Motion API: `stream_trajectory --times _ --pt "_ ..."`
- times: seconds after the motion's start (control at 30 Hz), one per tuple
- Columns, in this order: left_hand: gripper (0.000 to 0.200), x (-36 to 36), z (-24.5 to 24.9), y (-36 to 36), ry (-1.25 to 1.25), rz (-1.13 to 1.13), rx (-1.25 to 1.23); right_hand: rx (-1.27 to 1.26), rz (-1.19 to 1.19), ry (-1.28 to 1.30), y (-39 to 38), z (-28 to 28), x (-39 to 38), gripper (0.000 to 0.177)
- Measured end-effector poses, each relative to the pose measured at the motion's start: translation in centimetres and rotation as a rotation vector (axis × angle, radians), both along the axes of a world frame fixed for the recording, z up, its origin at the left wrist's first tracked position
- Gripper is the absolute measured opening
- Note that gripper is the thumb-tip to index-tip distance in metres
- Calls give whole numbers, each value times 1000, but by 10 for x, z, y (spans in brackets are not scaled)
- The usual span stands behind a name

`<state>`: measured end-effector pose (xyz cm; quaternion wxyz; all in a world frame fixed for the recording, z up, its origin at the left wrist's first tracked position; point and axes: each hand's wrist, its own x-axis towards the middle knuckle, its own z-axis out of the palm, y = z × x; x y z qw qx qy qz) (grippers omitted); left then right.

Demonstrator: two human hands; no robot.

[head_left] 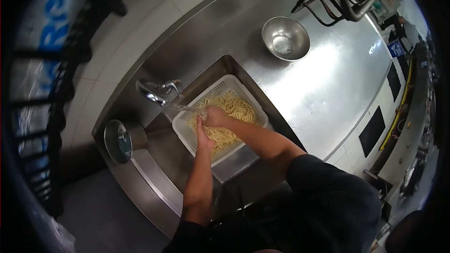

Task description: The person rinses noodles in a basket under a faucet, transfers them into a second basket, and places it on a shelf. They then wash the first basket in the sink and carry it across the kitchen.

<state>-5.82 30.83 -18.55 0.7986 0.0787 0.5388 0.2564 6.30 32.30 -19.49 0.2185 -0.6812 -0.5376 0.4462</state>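
A white perforated basket (197,100) rests tilted in the steel sink (234,164), filled with pale yellow noodles (236,107). Water runs from the tap (154,91) into the basket's near-left corner. My right hand (215,116) is closed around a clump of noodles under the stream. My left hand (204,138) lies in the noodles just below it, fingers reaching up toward the same clump. Both forearms stretch from the bottom of the view into the basket.
A steel mixing bowl (286,38) stands on the steel counter (328,84) to the upper right. A pot with a glass lid (118,141) sits left of the sink. Tiled wall and dark racks lie on the left; hoses hang at the top.
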Motion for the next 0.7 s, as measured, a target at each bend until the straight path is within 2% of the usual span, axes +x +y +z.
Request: stream_trajectory --times 0.03,0.07,0.1,0.13,0.2,0.23,0.27,0.3,0.33,0.37,0.4,0.43,0.47,0.53,0.57,0.63,0.67,0.7 --pt "67 4 16 -8 -4 10 44 -2 17 -7 -8 8 -4 31" --pt "67 2 9 -9 -11 31 48 103 2 -8 -15 14 -9 33" --pt "68 -7 -10 -11 -128 46 27 203 -6 -5 -23 20 -14 36" --pt "68 -18 -26 -16 -244 68 7 200 30 -5 -29 30 -16 36" --pt "66 -30 -45 -17 -183 83 38 191 -12 -9 -34 50 -14 41" --pt "63 -32 -50 -18 -115 56 63 182 39 -11 -37 50 -14 41" --pt "63 -31 -44 -17 -124 103 60 158 -21 52 -37 46 -12 48" --pt "58 -28 -32 -13 -26 74 98 134 -87 113 -37 41 -9 54" --pt "54 -28 -21 -14 76 38 131 128 -52 106 -42 30 -5 54" --pt "54 -29 -14 -18 71 64 129 119 4 153 -46 14 1 56" --pt "55 -30 -8 -20 241 -98 223 111 52 202 -47 -2 8 58" --pt "57 -31 -7 -21 413 -266 313 69 186 23 -45 -16 15 62" --pt "57 -34 -15 -23 413 -257 307 64 195 23 -42 -14 21 62" --pt "65 -46 -46 -28 691 -575 595 -129 239 -120 -34 -5 33 71" --pt "65 -55 -67 -30 692 -574 580 -140 246 -115 -38 -16 42 71" --pt "59 -69 -106 -37 920 -280 499 -39 -135 -177 -52 -53 55 83" --pt "59 -66 -104 -40 917 -276 492 -44 -129 -181 -61 -76 53 83" --pt "66 -57 -93 -40 911 -278 423 39 -162 -364 -74 -103 49 86"
